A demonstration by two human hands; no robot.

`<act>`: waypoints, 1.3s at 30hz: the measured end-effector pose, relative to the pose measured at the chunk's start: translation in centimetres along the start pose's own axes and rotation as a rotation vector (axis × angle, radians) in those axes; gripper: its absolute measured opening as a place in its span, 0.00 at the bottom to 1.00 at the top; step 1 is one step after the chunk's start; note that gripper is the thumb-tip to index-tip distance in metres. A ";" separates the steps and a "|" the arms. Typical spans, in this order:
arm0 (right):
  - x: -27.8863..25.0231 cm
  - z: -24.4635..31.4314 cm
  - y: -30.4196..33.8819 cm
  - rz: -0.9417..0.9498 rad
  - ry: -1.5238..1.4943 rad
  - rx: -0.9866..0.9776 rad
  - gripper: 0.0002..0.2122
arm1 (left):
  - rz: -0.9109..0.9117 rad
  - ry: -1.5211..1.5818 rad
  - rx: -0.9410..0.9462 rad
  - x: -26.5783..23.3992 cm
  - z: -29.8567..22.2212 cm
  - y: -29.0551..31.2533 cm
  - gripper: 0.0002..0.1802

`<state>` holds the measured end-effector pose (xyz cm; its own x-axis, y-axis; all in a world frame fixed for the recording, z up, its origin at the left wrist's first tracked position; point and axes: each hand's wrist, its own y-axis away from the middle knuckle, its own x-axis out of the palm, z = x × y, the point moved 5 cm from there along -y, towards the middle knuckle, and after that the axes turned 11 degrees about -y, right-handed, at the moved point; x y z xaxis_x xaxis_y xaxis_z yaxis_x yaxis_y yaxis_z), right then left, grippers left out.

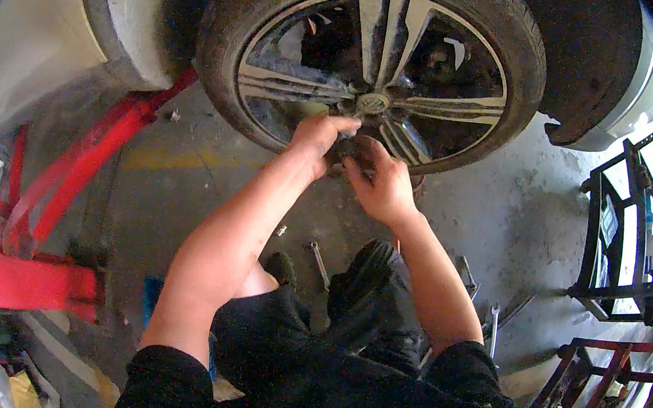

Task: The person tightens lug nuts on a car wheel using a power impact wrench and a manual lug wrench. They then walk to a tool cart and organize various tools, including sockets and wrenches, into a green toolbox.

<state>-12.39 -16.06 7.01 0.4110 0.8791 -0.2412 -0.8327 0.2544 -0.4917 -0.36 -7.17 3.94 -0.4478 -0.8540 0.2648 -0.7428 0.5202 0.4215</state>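
Observation:
A car wheel (458, 97) with a black tyre and pale, dark-edged spokes hangs in front of me. Both my hands are raised to its lower part, just under the centre cap (373, 104). My left hand (320, 140) is closed, its fingertips reaching toward the lower spokes. Close beside it, my right hand (383, 185) is closed as well, thumb and fingers curled together around a small dark spot. What either hand grips is too small and dark to make out.
A red lift arm (92, 146) rises at left from a red base (16, 277). Wrenches (319, 266) lie on the grey floor (508, 221) near my legs. At right stand a black rack (627, 230) and a red-framed rack (573, 406). Car body panels (42, 30) flank the wheel.

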 end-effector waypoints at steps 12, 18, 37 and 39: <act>-4.6 -7.3 -4.3 -0.405 0.288 0.139 0.18 | -0.053 -0.069 0.129 -2.2 -0.6 1.5 0.06; -4.3 -10.2 -4.1 -0.522 0.173 0.136 0.15 | -0.083 -0.146 0.121 -2.9 0.1 2.0 0.06; -2.5 -9.8 -4.1 -0.617 0.495 0.196 0.20 | -0.021 -0.334 0.180 -3.2 0.7 2.7 0.06; -2.4 -9.9 -3.9 -0.644 0.440 0.194 0.19 | -0.037 -0.321 0.174 -2.9 0.5 2.6 0.06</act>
<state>-6.43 -23.16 1.22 0.9075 0.3067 -0.2871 -0.4153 0.7583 -0.5025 -1.26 -3.31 3.81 -0.5318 -0.8457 -0.0452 -0.8227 0.5032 0.2646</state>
